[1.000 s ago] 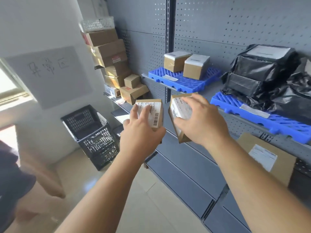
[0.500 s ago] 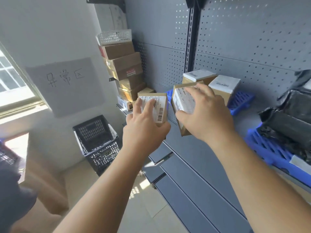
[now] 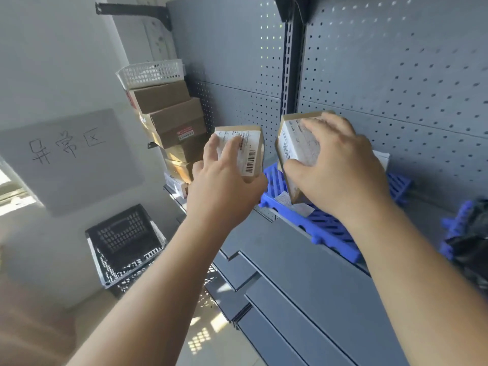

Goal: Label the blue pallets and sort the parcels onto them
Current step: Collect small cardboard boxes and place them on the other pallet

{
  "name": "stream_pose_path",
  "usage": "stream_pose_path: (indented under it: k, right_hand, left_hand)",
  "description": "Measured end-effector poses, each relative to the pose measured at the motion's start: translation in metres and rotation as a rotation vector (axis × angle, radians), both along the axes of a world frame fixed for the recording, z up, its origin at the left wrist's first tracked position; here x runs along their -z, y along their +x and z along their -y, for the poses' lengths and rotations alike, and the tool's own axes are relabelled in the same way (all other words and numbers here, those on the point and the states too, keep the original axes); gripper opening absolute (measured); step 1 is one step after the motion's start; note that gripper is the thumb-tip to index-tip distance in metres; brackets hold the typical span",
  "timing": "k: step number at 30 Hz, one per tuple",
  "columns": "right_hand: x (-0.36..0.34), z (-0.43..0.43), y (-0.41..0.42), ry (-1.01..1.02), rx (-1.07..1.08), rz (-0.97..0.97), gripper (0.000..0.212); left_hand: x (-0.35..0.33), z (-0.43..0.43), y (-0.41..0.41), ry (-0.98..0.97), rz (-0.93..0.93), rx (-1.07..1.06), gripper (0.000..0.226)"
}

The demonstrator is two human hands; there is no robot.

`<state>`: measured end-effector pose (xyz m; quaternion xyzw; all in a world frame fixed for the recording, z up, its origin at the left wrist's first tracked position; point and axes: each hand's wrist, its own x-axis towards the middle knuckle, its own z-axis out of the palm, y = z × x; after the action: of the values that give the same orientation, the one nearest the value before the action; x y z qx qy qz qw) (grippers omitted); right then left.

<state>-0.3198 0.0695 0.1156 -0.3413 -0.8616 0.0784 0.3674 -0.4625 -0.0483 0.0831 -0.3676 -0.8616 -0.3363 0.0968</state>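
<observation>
My left hand (image 3: 224, 186) grips a small brown parcel (image 3: 252, 151) with a white barcode label, held just left of the blue pallet (image 3: 324, 225) on the grey shelf. My right hand (image 3: 340, 170) grips a second small labelled parcel (image 3: 290, 138), tilted, with its lower corner at the pallet's front left part. A white paper label (image 3: 295, 206) lies on the pallet's front. My right hand hides the parcels standing further back on the pallet. A second blue pallet (image 3: 455, 228) with black bagged parcels (image 3: 472, 247) shows at the right edge.
A stack of brown cartons (image 3: 169, 120) topped by a white basket (image 3: 150, 72) stands at the shelf's left end. Black crates (image 3: 124, 244) sit on the floor below. A handwritten paper sign (image 3: 66, 149) hangs on the left wall. Perforated grey back panels (image 3: 396, 88) rise behind the shelf.
Both hands have carried their parcels up and forward to the shelf. The right parcel now reaches the blue pallet, and the view has closed in on it.
</observation>
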Motion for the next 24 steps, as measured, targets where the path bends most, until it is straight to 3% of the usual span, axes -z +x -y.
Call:
stream_pose_path:
  k: [12, 24]
  right_hand:
    - [-0.020, -0.059, -0.050, 0.009, 0.414, 0.004, 0.065]
    - [-0.025, -0.082, -0.015, -0.104, 0.689, 0.071, 0.054]
  left_hand:
    - [-0.025, -0.106, -0.088, 0.073, -0.092, 0.355, 0.073]
    - [-0.031, -0.173, -0.069, 0.092, -0.068, 0.564, 0.065]
